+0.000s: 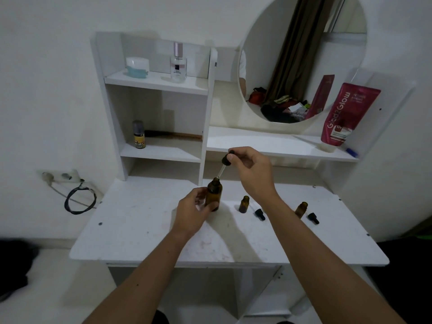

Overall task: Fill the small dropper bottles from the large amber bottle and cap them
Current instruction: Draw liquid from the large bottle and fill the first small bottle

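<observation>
the left hand (pixel 191 212) is wrapped around the large amber bottle (pixel 213 195), fingers curled on its lower body, holding it upright on the white table (pixel 140 230); the right hand (pixel 251 170) pinches a black dropper cap (pixel 227 159) between thumb and fingertips, other fingers loosely curled; the glass pipette (pixel 220 171) slants down from the cap with its tip right at the bottle's open mouth (whether it is inside the neck cannot be told); to the right on the table stand two small dropper bottles, both uncapped: one (pixel 243 204) just beside the right wrist, the other (pixel 301 209) further right; a loose black dropper cap (pixel 260 214) lies near the first, another (pixel 313 218) beside the second; behind, a red tube (pixel 346 113) leans on the shelf by the round mirror (pixel 304 54).
</observation>
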Demonstrator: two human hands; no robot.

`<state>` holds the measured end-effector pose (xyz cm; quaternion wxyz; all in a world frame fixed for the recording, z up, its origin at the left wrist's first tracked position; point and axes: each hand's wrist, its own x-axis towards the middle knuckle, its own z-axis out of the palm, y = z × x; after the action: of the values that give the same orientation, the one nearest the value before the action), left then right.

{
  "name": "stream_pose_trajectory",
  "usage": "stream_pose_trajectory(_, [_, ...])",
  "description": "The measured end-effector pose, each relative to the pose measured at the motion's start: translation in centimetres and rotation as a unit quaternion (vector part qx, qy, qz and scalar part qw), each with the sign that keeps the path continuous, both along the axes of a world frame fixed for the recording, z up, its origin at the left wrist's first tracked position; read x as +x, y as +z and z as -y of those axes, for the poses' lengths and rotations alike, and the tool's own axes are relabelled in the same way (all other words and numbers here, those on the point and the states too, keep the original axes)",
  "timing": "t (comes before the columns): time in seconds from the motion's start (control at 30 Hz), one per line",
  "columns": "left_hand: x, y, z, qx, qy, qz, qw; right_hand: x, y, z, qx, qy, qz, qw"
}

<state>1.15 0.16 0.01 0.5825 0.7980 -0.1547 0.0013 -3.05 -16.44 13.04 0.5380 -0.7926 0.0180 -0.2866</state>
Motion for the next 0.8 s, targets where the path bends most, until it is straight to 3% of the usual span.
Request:
stream_pose_trajectory(0.27, [0.2, -0.4, 0.2, 0.026, -0.004, 0.021, 0.999, 1.1, -2.8, -0.9, -0.035, -0.005, -0.093, 0.995])
stream_pose_trajectory(0.6, [0.5, -0.8, 0.2, 0.050, 0.004, 0.024, 0.998, 1.1, -3.6, -1.6, -0.064, -0.023, -0.105, 0.992])
stream_pose_trajectory(0.8, [0.4, -0.9, 0.1, 0.068, 0.002, 0.036, 0.997, 0.7, -2.8, -1.6, -0.032, -0.003, -0.094, 0.995])
